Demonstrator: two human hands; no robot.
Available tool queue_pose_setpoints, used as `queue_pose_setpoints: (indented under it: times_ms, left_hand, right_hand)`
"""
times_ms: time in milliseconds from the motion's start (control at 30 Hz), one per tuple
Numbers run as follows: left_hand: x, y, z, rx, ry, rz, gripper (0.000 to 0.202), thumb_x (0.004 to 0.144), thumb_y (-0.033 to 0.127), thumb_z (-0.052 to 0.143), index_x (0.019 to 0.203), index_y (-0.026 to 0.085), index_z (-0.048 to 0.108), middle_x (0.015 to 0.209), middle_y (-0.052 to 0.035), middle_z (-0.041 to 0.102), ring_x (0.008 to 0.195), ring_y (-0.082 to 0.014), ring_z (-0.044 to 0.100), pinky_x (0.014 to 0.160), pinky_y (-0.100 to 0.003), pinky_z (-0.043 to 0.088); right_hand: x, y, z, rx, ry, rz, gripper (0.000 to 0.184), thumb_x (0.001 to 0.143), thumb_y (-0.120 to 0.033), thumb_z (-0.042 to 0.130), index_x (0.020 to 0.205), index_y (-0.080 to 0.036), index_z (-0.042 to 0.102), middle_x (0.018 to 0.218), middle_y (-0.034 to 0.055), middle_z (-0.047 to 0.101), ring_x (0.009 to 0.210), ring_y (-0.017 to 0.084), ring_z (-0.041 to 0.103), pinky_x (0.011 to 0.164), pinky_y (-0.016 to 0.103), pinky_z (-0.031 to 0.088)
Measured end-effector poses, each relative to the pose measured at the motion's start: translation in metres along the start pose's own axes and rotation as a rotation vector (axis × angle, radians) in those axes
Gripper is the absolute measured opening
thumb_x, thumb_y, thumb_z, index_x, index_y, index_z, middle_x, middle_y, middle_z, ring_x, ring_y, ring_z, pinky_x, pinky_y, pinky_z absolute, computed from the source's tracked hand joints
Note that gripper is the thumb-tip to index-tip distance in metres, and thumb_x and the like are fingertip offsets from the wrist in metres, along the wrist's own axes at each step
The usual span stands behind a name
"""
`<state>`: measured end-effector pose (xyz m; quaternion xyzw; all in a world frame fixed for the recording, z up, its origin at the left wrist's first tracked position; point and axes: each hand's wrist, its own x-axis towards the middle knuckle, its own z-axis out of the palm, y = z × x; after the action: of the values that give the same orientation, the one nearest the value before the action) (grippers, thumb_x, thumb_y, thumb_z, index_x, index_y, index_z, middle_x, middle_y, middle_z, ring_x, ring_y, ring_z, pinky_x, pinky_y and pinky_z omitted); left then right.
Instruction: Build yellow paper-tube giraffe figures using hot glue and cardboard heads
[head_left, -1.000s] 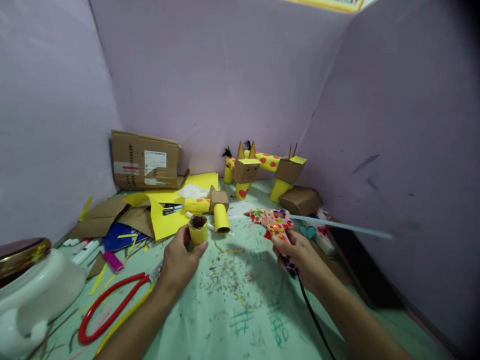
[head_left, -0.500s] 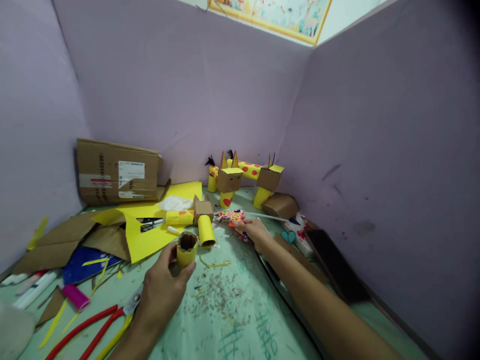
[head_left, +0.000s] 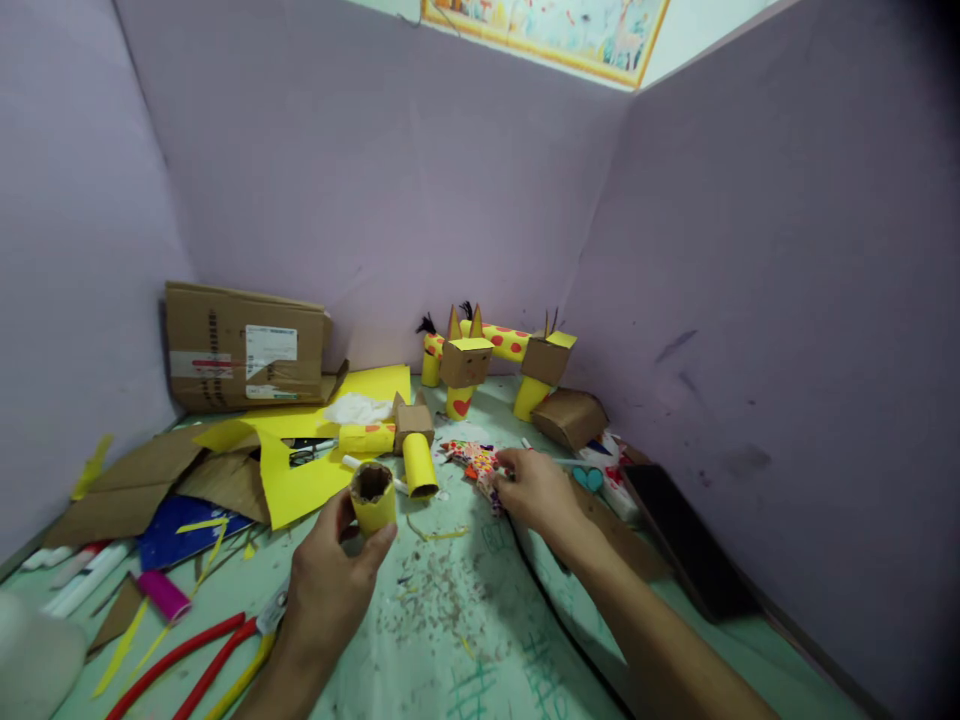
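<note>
The left hand (head_left: 334, 580) holds a short yellow tube (head_left: 376, 508), open end up, above a littered green tabletop (head_left: 420, 665); the right hand (head_left: 541, 498) is at a flower-patterned glue gun (head_left: 472, 458), its grip unclear; between and beyond them sits a cardboard-headed yellow figure (head_left: 420, 467); farther back, two spotted figures (head_left: 466, 364) stand near a lilac wall (head_left: 390, 210); red-handled pliers (head_left: 191, 655) lie at left.

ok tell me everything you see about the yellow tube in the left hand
The yellow tube is short and open-topped, apparently cardboard wrapped in yellow paper, with a brown, ragged-looking inside edge. The left hand grips its sides, the tube roughly upright, left of the glue gun; whether its lower end touches the tabletop is unclear.
</note>
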<state>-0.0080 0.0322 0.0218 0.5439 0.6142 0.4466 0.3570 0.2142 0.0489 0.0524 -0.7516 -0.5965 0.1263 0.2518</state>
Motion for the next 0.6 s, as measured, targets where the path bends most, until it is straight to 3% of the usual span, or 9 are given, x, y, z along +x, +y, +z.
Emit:
queue_pose_setpoints:
  times_ms: [67, 133, 200, 300, 433, 600]
  left_hand:
    - [0.003, 0.003, -0.004, -0.126, 0.060, -0.018, 0.052, 0.058, 0.044, 0.064, 0.101, 0.016, 0.053, 0.101, -0.0111, 0.066, 0.092, -0.0270, 0.063, 0.082, -0.038, 0.049]
    - [0.007, 0.005, -0.008, -0.235, 0.121, -0.002, 0.049, 0.059, 0.044, 0.064, 0.098, 0.016, 0.053, 0.099, -0.0101, 0.066, 0.091, -0.0256, 0.063, 0.080, -0.036, 0.050]
    - [0.010, 0.006, -0.011, -0.295, 0.155, 0.009, 0.046, 0.059, 0.042, 0.065, 0.096, 0.017, 0.053, 0.097, -0.0091, 0.066, 0.090, -0.0247, 0.063, 0.079, -0.034, 0.050]
    - [0.013, 0.005, -0.013, -0.327, 0.162, 0.012, 0.045, 0.060, 0.040, 0.066, 0.096, 0.016, 0.054, 0.095, -0.0087, 0.066, 0.090, -0.0245, 0.063, 0.079, -0.035, 0.050]
    - [0.012, 0.005, -0.014, -0.344, 0.188, 0.046, 0.045, 0.061, 0.037, 0.067, 0.099, 0.016, 0.054, 0.099, -0.0090, 0.067, 0.091, -0.0244, 0.063, 0.081, -0.035, 0.049]
    - [0.013, 0.005, -0.018, -0.397, 0.217, 0.104, 0.044, 0.063, 0.033, 0.067, 0.101, 0.016, 0.055, 0.103, -0.0090, 0.067, 0.094, -0.0232, 0.063, 0.085, -0.034, 0.049]
  right_hand:
    - [0.008, -0.011, 0.001, 0.130, -0.012, 0.011, 0.018, 0.075, -0.027, 0.058, 0.085, -0.014, 0.066, 0.087, 0.0096, 0.069, 0.079, 0.019, 0.061, 0.059, 0.023, 0.039]
    - [0.020, -0.022, 0.011, 0.300, -0.134, 0.055, 0.028, 0.080, -0.035, 0.053, 0.094, -0.013, 0.065, 0.090, 0.0094, 0.070, 0.075, 0.017, 0.063, 0.057, 0.022, 0.043]
    - [0.033, -0.033, 0.027, 0.318, -0.250, 0.082, 0.038, 0.080, -0.046, 0.051, 0.082, -0.012, 0.068, 0.076, 0.0096, 0.071, 0.063, 0.017, 0.064, 0.051, 0.022, 0.044]
    - [0.051, -0.046, 0.053, 0.249, -0.306, 0.115, 0.047, 0.066, -0.059, 0.062, 0.063, -0.012, 0.066, 0.062, 0.0117, 0.068, 0.060, 0.022, 0.064, 0.049, 0.026, 0.045]
    - [0.061, -0.056, 0.072, 0.206, -0.274, 0.137, 0.042, 0.053, -0.055, 0.071, 0.066, -0.015, 0.067, 0.071, 0.0124, 0.070, 0.075, 0.028, 0.066, 0.055, 0.028, 0.046]
    - [0.055, -0.066, 0.078, 0.310, -0.220, 0.153, 0.034, 0.062, -0.045, 0.064, 0.073, -0.013, 0.067, 0.068, 0.0110, 0.069, 0.062, 0.025, 0.065, 0.049, 0.028, 0.046]
